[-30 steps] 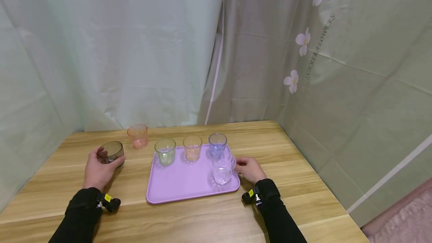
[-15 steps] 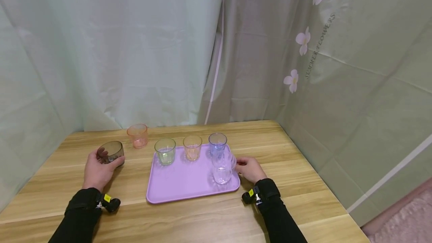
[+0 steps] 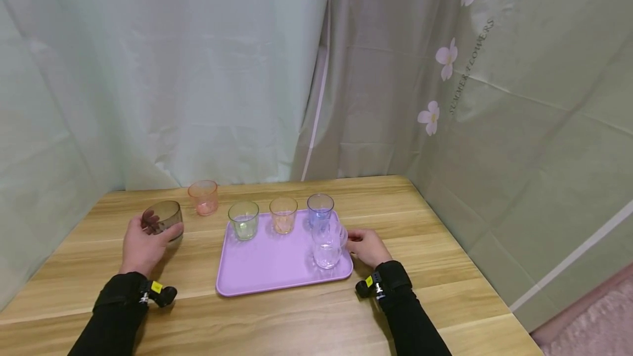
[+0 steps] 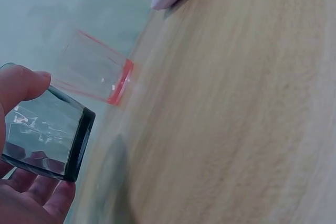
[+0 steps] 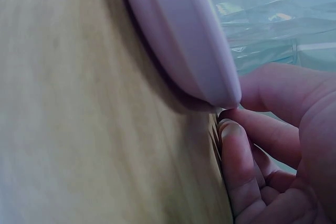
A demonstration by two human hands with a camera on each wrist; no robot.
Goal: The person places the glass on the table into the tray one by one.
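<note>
My left hand (image 3: 143, 246) grips a smoky grey glass (image 3: 163, 217) between thumb and fingers. In the left wrist view, the grey glass (image 4: 47, 129) is held tilted, its dark base off the tabletop and a shadow below. At the tray's right side, my right hand (image 3: 366, 247) pinches the edge of the lilac tray (image 3: 267, 273); in the right wrist view, its fingers (image 5: 239, 156) are curled at the tray's rim (image 5: 210, 51). Along the tray's back stand a green glass (image 3: 244, 221), an amber glass (image 3: 283, 216) and a blue glass (image 3: 320, 210). A clear mug (image 3: 327, 251) stands at its right.
Behind the grey glass, a coral-pink glass (image 3: 203, 198) stands upright on the wooden table (image 3: 198, 323). Curtains (image 3: 222, 81) hang close along the table's back and right edges. Bare wood lies between my left hand and the tray.
The grey glass in my left hand has risen slightly and tilted a little. My right hand stays at the tray's edge. The head view has shifted very slightly.
</note>
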